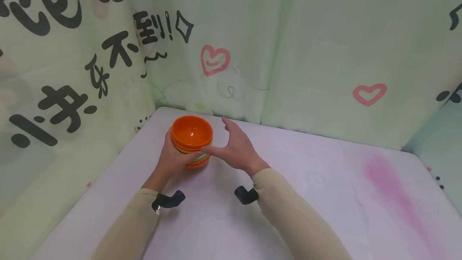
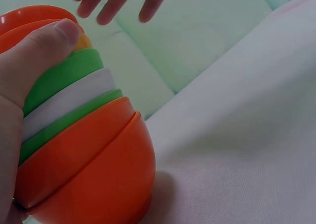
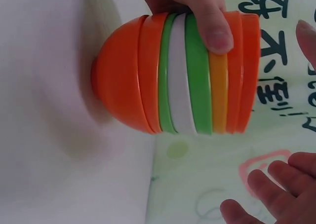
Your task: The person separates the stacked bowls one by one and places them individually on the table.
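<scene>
L hand [image 1: 171,156] is gripping the stack [image 3: 181,86] from its left side, its thumb [image 2: 54,42] lying across the upper bowls, approx. level w/ the yellow bowl [image 3: 218,88]. R hand [image 1: 240,146] is hovering just beside the stack's right side, fingers spread, holding nothing; its thumb is overlapping the stack in the head view, but the R wrist view is suggesting a gap. Bowls are nesting, openings up: btm. to top, two orange, one green, one white, one green, the yellow, then two more orange, w/ the top bowl [image 1: 192,132] showing its inside. Stack is standing roughly upright nr. the counter's [image 1: 288,196] far left corner; can't tell if the base is touching or just above. Beyond it, the printed cloth [image 1: 314,51] is hanging behind the counter. Step in hand is prob. L steadying the nested stack while R is staying free, either to add/remove a bowl or to help hold; can't tell which. Next move is prob. calling for R closing gently round the upper rims w/o knocking them, L keeping a firm hold, & the base sitting flat before any letting go.
</scene>
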A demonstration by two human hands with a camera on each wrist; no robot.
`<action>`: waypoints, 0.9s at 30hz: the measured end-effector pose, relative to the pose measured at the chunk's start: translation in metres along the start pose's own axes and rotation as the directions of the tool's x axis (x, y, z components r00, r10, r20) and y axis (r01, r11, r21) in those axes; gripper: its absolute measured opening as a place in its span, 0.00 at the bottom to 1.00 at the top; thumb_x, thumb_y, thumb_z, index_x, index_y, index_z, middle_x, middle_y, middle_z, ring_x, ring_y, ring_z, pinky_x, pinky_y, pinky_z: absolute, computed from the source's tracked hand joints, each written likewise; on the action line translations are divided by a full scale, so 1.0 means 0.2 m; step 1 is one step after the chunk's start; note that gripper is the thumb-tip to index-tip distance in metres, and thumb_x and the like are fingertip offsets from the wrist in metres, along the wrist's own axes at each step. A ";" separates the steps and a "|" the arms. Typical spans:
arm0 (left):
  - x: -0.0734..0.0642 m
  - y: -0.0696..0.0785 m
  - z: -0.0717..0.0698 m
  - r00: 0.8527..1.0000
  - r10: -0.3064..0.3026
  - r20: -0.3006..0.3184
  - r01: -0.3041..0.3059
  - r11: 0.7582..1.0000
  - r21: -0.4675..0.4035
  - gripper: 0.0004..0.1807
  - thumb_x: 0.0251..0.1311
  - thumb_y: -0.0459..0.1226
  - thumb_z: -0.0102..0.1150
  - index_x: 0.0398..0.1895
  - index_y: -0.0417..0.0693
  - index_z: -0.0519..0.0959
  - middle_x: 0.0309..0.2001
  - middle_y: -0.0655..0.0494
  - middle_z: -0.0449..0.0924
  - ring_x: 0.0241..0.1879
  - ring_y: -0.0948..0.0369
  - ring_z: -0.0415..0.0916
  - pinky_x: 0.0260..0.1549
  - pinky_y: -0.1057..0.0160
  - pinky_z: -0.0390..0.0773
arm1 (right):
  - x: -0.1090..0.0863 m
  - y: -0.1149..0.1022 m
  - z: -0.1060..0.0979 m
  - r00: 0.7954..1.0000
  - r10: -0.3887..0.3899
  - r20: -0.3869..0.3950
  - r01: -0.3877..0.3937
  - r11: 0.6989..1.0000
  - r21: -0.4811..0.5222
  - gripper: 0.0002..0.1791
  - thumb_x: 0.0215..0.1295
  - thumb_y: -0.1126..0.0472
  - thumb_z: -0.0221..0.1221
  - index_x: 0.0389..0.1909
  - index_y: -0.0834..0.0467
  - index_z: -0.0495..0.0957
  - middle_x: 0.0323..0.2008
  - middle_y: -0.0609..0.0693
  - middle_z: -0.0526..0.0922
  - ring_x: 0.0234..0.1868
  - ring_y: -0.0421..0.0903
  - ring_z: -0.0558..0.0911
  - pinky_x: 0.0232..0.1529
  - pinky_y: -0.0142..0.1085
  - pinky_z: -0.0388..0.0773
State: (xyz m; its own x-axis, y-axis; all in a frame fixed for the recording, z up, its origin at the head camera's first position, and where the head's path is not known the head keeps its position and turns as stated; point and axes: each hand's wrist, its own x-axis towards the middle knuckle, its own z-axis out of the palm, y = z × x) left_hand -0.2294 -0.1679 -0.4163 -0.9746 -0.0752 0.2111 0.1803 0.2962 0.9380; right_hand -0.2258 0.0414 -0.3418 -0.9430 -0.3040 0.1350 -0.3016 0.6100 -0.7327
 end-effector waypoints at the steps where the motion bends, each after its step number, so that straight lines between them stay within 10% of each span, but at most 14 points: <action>1: 0.00 0.00 0.00 1.000 -0.002 0.000 0.002 1.000 0.004 0.59 0.47 0.41 0.79 0.77 0.52 0.47 0.70 0.52 0.61 0.68 0.52 0.59 0.61 0.44 0.71 | 0.02 -0.01 0.01 1.000 0.007 0.005 -0.007 1.000 0.017 0.56 0.53 0.37 0.70 0.78 0.55 0.55 0.74 0.49 0.62 0.69 0.50 0.67 0.62 0.53 0.72; 13: -0.01 -0.01 -0.02 0.999 0.036 -0.017 -0.035 0.999 0.041 0.59 0.47 0.53 0.78 0.76 0.52 0.48 0.70 0.54 0.61 0.68 0.54 0.60 0.59 0.46 0.74 | 0.15 -0.01 0.17 0.994 0.007 0.113 -0.023 0.989 0.148 0.57 0.52 0.42 0.73 0.78 0.54 0.54 0.69 0.48 0.68 0.66 0.49 0.69 0.60 0.48 0.75; 27: 0.01 -0.01 -0.01 0.999 0.049 0.011 -0.049 0.998 0.034 0.56 0.48 0.42 0.79 0.76 0.55 0.50 0.69 0.57 0.62 0.68 0.56 0.60 0.60 0.46 0.73 | 0.17 0.00 0.21 0.998 -0.026 0.061 0.016 0.987 0.160 0.50 0.54 0.45 0.72 0.74 0.53 0.59 0.65 0.46 0.71 0.61 0.46 0.71 0.55 0.44 0.79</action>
State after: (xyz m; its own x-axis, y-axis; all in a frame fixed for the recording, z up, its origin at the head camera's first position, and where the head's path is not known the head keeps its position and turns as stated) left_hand -0.2317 -0.1698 -0.4166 -0.9661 -0.0498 0.2533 0.2233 0.3316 0.9166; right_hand -0.2511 0.0007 -0.3656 -0.9244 -0.3642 0.1134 -0.2906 0.4800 -0.8278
